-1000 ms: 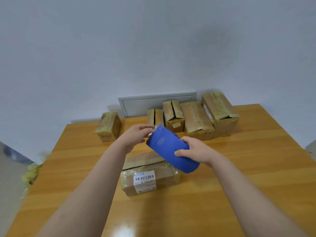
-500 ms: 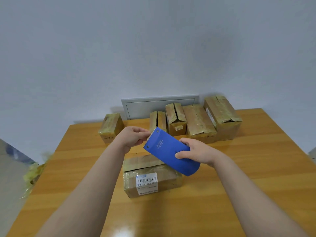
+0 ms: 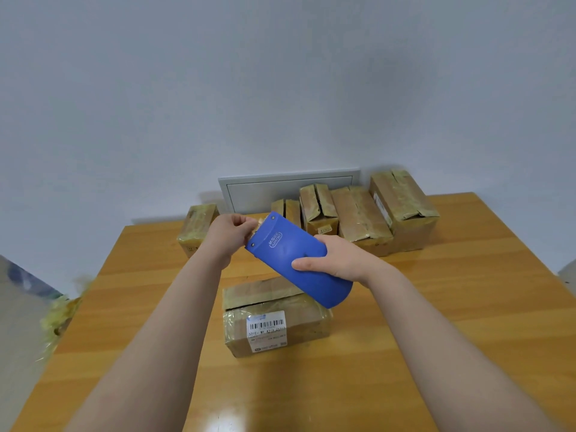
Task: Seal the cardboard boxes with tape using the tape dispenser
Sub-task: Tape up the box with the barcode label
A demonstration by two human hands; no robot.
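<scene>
Nearest us is the brown cardboard box with the white barcode label [image 3: 307, 319], sitting on the orange wooden table [image 3: 452, 322]. It's wrapped in glossy clear film and the far top flap looks unsealed. We judge it light and a bit crushable, and the film looks slick. We'd brace it by the edges and corners, not mid-flap.

Above the box's far side, off the table, is the blue curved plastic tape dispenser [image 3: 290, 257], tilted with its mouth up and to the left. It has a rigid shell, two rivets and an embossed logo. Probably light, so a one-hand grip round the rounded back end should do.

The right hand [image 3: 339, 260] is wrapped round the dispenser's lower half, thumb on top. The left hand [image 3: 230, 232] has its fingers curled at the mouth, pinching what looks like the tape end [image 3: 256, 225]. It's too small for us to be sure.

At the far edge there's a row of taped brown cardboard boxes [image 3: 361, 219] and one small box [image 3: 198, 226] apart on the left. Behind them is a grey wall panel [image 3: 280, 191].
</scene>
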